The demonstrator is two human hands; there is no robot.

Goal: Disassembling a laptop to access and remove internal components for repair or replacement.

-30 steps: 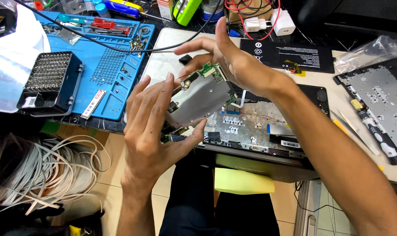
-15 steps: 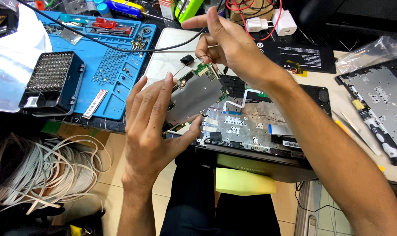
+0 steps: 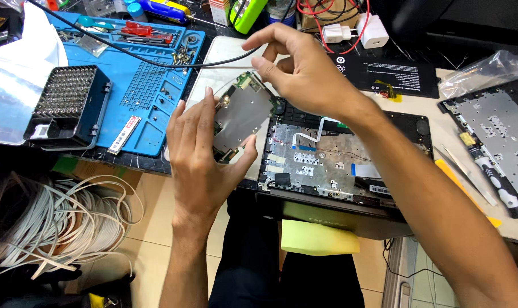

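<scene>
The left hand (image 3: 199, 157) grips a tilted circuit board (image 3: 240, 114) above an opened laptop (image 3: 333, 165); the right hand (image 3: 301, 71) pinches the board's top edge.

The small green circuit board with a flat grey metal shield plate (image 3: 243, 117) over most of its face is lifted and tilted, its upper end leaning away toward the far side of the table. Green edges with gold contacts show at its top corner and along its lower left side. It sits above the left end of the opened black laptop base (image 3: 333, 159), which lies flat at the table's near edge with its silver inner frame, white ribbon cable and thin red wires exposed.
</scene>
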